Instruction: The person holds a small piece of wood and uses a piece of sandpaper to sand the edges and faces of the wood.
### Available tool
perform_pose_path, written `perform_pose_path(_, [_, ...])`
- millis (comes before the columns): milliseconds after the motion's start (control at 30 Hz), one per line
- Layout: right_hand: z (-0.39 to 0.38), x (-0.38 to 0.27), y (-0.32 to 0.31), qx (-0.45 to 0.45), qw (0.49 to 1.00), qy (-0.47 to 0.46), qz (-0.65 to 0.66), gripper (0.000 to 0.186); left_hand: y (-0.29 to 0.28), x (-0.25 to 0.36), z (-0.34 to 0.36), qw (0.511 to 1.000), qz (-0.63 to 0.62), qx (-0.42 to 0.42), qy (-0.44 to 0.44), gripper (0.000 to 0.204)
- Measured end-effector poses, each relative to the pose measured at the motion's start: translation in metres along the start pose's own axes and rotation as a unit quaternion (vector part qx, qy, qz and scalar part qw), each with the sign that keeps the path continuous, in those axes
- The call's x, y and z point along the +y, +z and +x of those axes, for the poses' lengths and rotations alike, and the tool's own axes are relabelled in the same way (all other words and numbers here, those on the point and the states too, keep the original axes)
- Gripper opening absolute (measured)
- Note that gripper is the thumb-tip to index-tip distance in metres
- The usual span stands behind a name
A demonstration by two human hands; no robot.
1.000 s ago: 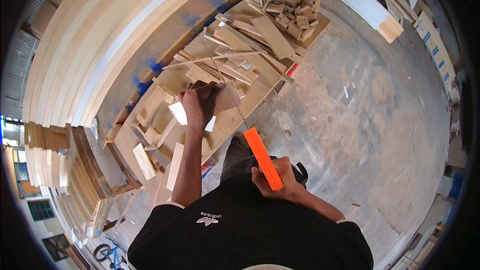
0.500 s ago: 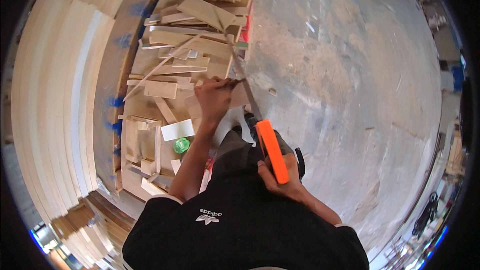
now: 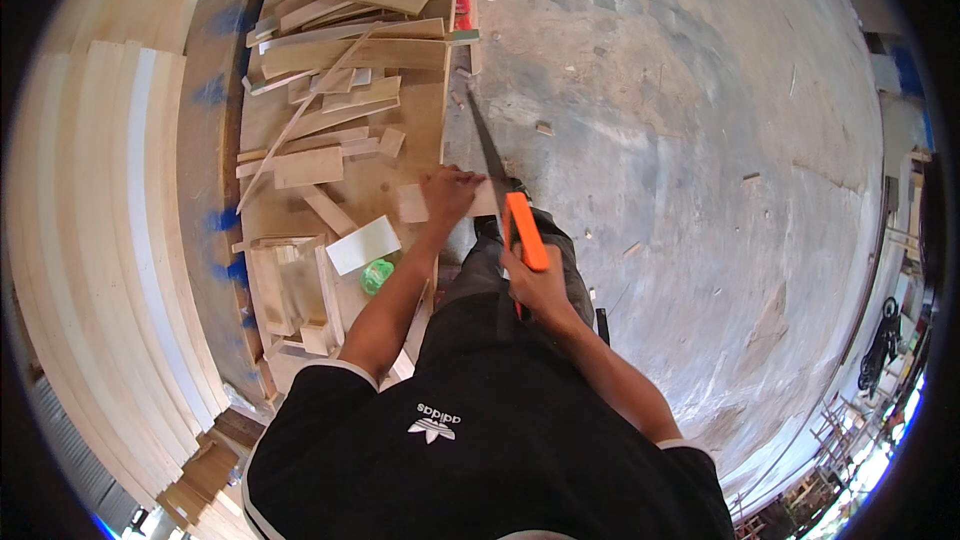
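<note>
A hand saw with an orange handle (image 3: 526, 230) is gripped in my right hand (image 3: 540, 285), fingers wrapped around it in front of my thighs. Its dark blade (image 3: 485, 140) points away from me, along the bench's right edge. My left hand (image 3: 452, 192) presses on a short pale wooden board (image 3: 413, 204) with its fingers bent over the top. That board reaches past the bench edge, and the blade crosses it or lies close by its right end; the contact point is too blurred to tell.
Offcuts and thin strips (image 3: 340, 55) cover the workbench (image 3: 420, 130). A white rectangular piece (image 3: 363, 245), a green round object (image 3: 376, 277) and a wooden frame (image 3: 275, 285) are near my left forearm. Long planks (image 3: 90, 230) are stacked far left. Small scraps dot the concrete floor (image 3: 690, 180).
My right hand has pushed the saw forward, away from my body, and its handle now sits nearer the board. The left hand stays on the board. The whole view has shifted slightly.
</note>
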State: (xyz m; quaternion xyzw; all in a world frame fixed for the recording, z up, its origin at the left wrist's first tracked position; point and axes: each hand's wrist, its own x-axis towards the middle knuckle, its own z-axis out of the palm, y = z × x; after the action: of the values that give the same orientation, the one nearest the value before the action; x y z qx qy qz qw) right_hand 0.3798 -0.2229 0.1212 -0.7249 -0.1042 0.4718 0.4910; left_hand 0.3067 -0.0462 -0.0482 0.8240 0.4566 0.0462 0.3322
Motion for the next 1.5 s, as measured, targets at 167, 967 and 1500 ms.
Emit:
perform_pose_path(167, [0.038,-0.001,0.041,-0.034,0.995,0.057,0.071,0.026,-0.019,-0.04,0.006,0.999,0.023,0.028,0.036,0.022])
perform_pose_path(967, [0.05,-0.035,0.068,-0.031,0.981,0.125,0.147,0.023,-0.039,-0.054,0.016,0.98,0.072,0.087,0.164,0.009])
perform_pose_path(1500, [0.046,-0.032,0.09,0.001,0.995,0.057,0.083,0.028,-0.023,-0.074,0.026,0.96,0.036,0.154,0.229,0.023])
